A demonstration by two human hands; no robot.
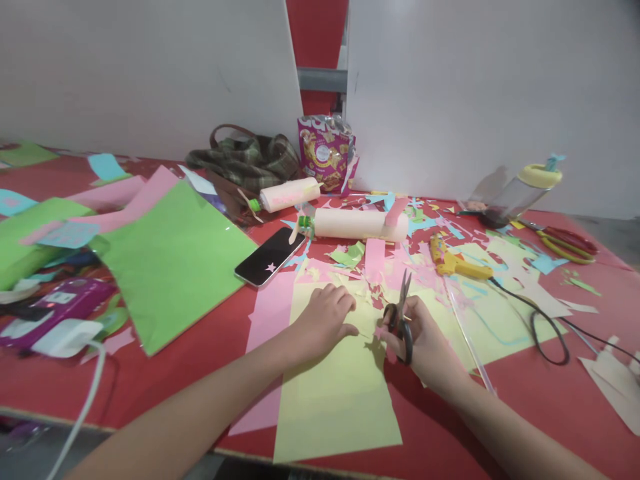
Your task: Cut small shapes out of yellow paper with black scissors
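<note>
In the head view, my left hand (327, 317) is over a pale yellow sheet of paper (340, 407), fingers loosely curled and thumb stretched apart from them. Nothing shows between its fingers. My right hand (427, 343) holds black-handled scissors (404, 293), blades pointing up and away from me. A small pink paper scrap (381, 332) shows at the fingertips of that hand. A pink sheet (265, 347) lies partly under the yellow one. Beyond my hands are paper scraps and a paper-wrapped bottle (357, 225) with a green cap, lying on its side.
A phone (270, 257) with a pink star on it lies beside a green sheet (180, 267). To the right are a yellow glue gun (457, 261) with a black cord, red-handled scissors (565, 243) and a tilted clear container (523, 197). A snack bag (327, 157) stands at the back.
</note>
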